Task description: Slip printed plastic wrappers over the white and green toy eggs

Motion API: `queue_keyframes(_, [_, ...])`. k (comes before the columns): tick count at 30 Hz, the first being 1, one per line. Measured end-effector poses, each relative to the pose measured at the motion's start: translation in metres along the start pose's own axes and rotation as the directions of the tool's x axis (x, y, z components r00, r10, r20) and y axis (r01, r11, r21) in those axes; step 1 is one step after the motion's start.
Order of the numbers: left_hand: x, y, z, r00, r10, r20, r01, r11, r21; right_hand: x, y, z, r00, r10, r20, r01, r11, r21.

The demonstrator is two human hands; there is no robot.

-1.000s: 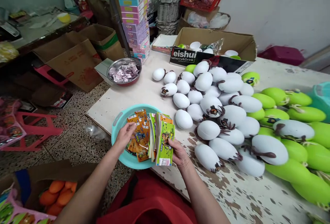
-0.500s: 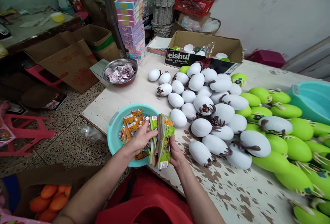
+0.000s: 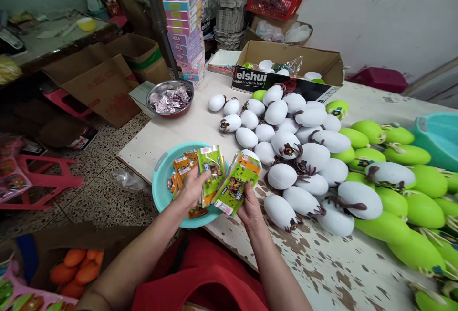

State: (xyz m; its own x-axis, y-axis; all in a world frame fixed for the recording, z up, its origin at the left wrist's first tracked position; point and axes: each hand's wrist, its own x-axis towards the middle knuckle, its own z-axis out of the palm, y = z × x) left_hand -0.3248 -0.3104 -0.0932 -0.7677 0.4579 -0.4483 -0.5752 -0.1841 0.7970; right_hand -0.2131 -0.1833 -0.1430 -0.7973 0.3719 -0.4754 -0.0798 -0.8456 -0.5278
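Green packet (image 3: 211, 170), printed with a cartoon figure, is pinched between the thumb and fingers of the left hand (image 3: 191, 189) and held a little apart from the stack of green packets (image 3: 238, 182). The right hand (image 3: 250, 208) clasps that stack from below, fanned slightly open. Both grips are closed on what they hold. The packets hover just above a teal basin (image 3: 159, 182) that contains orange packets (image 3: 182, 165). The basin sits at the near left corner of the worktop (image 3: 186, 127) and appears to jut over its near edge. To separate packets cleanly, it would likely help to keep the right thumb pressing on the fanned stack so that only the top packet slides free. Working over the basin also seems wise, so that anything that slips lands inside it. Space is tight on the right, where white plastic eggs (image 3: 282, 176) lie just beside the stack in a dense heap, with green plastic eggs (image 3: 422, 211) beyond them. A wide elbow swing there could set them rolling. Open worktop lies past the basin, toward a steel bowl (image 3: 170, 98) and a cardboard box (image 3: 289, 63) at the far side. To the left the worktop ends and drops to the floor, so the basin should not be nudged that way.
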Motion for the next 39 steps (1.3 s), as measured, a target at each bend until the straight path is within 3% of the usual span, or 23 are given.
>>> queue_keyframes(4, [0.014,0.030,-0.057,0.998,0.009,-0.067,-0.011,1.000,-0.022,0.016,-0.008,0.006,0.997,0.035,-0.069,-0.043,0.992,-0.120])
queue_keyframes(8, [0.013,0.048,-0.099,0.997,-0.016,-0.072,0.010,0.997,-0.081,0.039,0.003,0.026,0.998,0.056,-0.031,-0.064,0.932,-0.356])
queue_keyframes(12, [0.008,0.044,-0.112,0.996,-0.005,-0.088,-0.007,0.990,-0.141,0.063,0.026,0.047,0.997,0.055,0.050,-0.019,0.840,-0.542])
queue_keyframes(16, [0.006,0.038,-0.120,0.990,-0.013,-0.143,-0.013,0.983,-0.182,0.081,0.041,0.053,0.992,0.102,0.075,-0.037,0.804,-0.594])
queue_keyframes(20, [0.006,0.041,-0.137,0.971,-0.025,-0.237,-0.044,0.958,-0.284,0.097,0.051,0.042,0.992,0.126,0.014,-0.083,0.730,-0.678])
queue_keyframes(24, [0.006,0.046,-0.152,0.957,0.016,-0.289,-0.106,0.948,-0.300,0.112,0.063,0.029,0.992,-0.016,-0.125,-0.088,0.613,-0.785])
queue_keyframes(27, [0.001,0.046,-0.154,0.959,0.017,-0.283,-0.097,0.957,-0.273,0.109,0.070,0.035,0.978,-0.155,-0.142,-0.033,0.556,-0.831])
queue_keyframes(31, [-0.010,0.041,-0.141,0.982,-0.033,-0.184,-0.009,0.975,-0.222,0.075,0.069,0.060,0.959,-0.281,-0.023,0.135,0.529,-0.838])
queue_keyframes(33, [-0.014,0.035,-0.129,0.991,-0.053,-0.121,0.029,0.981,-0.193,0.053,0.066,0.074,0.986,-0.166,0.016,0.124,0.660,-0.741])
queue_keyframes(34, [-0.015,0.032,-0.122,0.994,-0.060,-0.093,0.043,0.984,-0.175,0.043,0.066,0.080,0.999,-0.034,0.040,0.052,0.755,-0.654])
queue_keyframes(36, [-0.014,0.023,-0.106,0.995,-0.083,-0.047,0.077,0.989,-0.129,0.028,0.067,0.088,0.966,0.230,0.115,-0.157,0.880,-0.447])
queue_keyframes(37, [-0.012,0.019,-0.098,0.994,-0.102,-0.026,0.099,0.990,-0.098,0.022,0.068,0.088,0.944,0.297,0.146,-0.230,0.906,-0.356])
queue_keyframes(39, [-0.009,0.012,-0.082,0.989,-0.143,0.022,0.143,0.990,-0.004,0.017,0.068,0.082,0.938,0.307,0.163,-0.269,0.938,-0.221])
